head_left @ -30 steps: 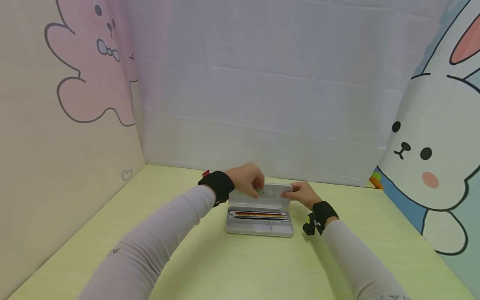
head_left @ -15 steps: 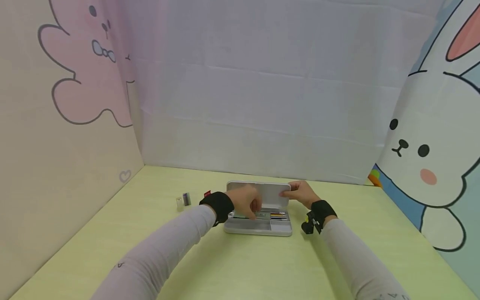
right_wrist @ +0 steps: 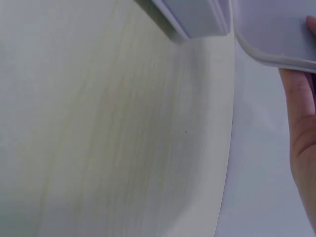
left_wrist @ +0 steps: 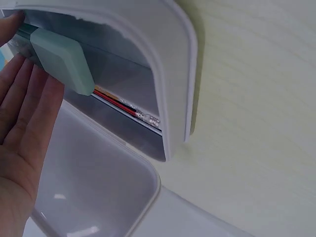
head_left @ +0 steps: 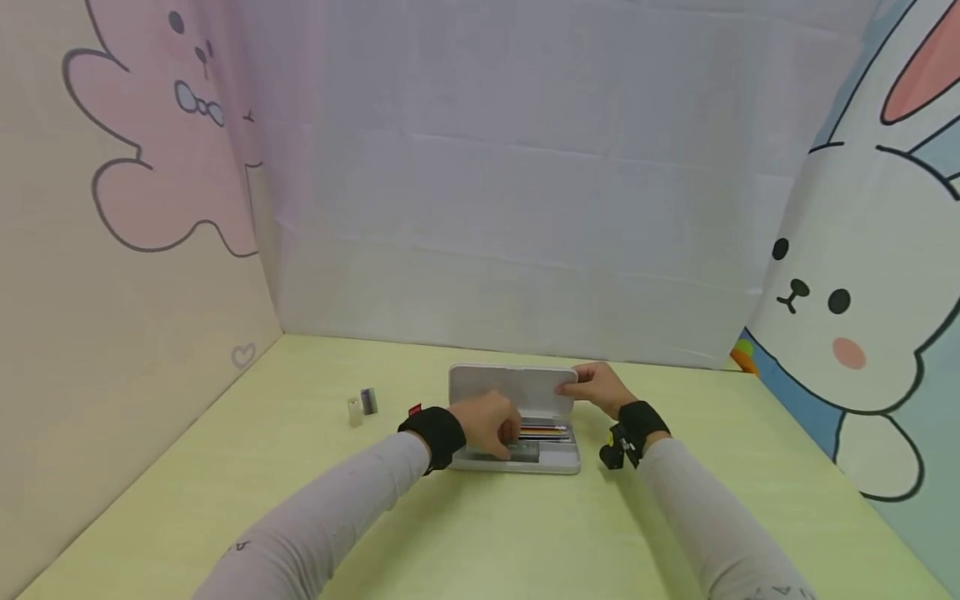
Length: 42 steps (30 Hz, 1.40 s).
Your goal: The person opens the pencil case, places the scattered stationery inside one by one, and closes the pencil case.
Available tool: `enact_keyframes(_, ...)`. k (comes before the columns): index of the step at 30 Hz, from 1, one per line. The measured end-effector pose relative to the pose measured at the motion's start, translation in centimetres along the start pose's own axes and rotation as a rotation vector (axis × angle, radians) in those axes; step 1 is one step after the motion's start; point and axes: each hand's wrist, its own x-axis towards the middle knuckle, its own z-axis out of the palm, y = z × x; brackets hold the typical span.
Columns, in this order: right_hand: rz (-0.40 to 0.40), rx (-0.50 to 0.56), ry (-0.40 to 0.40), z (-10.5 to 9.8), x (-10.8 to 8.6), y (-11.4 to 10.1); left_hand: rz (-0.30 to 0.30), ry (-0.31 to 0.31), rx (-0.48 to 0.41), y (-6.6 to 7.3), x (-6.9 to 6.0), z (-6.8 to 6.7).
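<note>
A white pencil case stands open on the table, its lid raised. Several pencils lie in its rear compartment; red and black ones show in the left wrist view. My left hand pinches a pale green eraser between thumb and fingers, low over the front compartment. Whether the eraser touches the compartment floor, I cannot tell. My right hand holds the lid's right edge, thumb inside and fingers behind it. In the right wrist view, a corner of the lid shows beside that hand.
Left of the case, two small blocks stand on the yellow table: a whitish one and a dark purple-and-white one. A white cloth hangs behind the table's far edge. Printed panels flank both sides.
My left hand has brought the eraser down from in front of the lid, over the pencils, to the front compartment. My right hand stays on the lid.
</note>
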Motion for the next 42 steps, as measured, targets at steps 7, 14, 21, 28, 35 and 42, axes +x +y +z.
enact_keyframes(7,-0.016,0.020,-0.001,0.1,0.1,-0.2,0.008,0.013,0.022,-0.2,-0.2,-0.1)
enact_keyframes(14,-0.014,0.024,0.006,0.2,0.2,-0.3,-0.013,0.022,0.056,-0.2,-0.4,0.0)
enact_keyframes(21,-0.012,0.007,0.010,0.1,0.3,-0.2,-0.039,0.023,0.021,-0.3,-0.7,-0.7)
enact_keyframes(28,-0.007,0.000,0.003,0.1,0.3,-0.2,-0.068,0.038,-0.060,-1.3,-1.8,-2.3)
enact_keyframes(35,-0.004,-0.029,0.001,0.0,0.1,-0.2,-0.022,0.121,-0.084,-3.4,-3.9,-4.7)
enact_keyframes(42,-0.009,-0.031,-0.003,0.0,0.0,0.0,-0.058,0.195,-0.078,-5.2,-7.0,-7.3)
